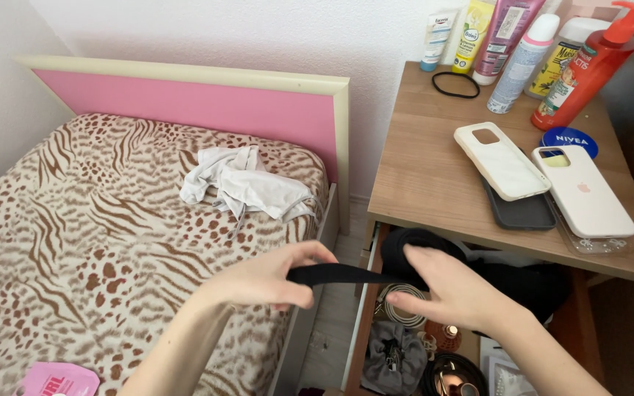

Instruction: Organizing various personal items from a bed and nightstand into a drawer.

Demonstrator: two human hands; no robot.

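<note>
Left hand (269,279) is closed around one end of a black belt (346,274), approx. center of view. Right hand (453,290), at 3 o'clock from the left, holds the belt's other part w/ fingers half curled, above an open drawer (357,345) w/ a beige belt (405,312) inside. At 12 o'clock from the hands, white clothes (247,183) lie on the animal-print bed (75,235). At 1–2 o'clock, phone cases (544,183) and bottles (522,51) on the wooden nightstand (420,169)

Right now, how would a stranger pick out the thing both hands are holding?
Find the open drawer under the wooden nightstand beside the bed. Above it, the left hand and right hand stretch a black strap, the only flat dark band held taut.
</note>
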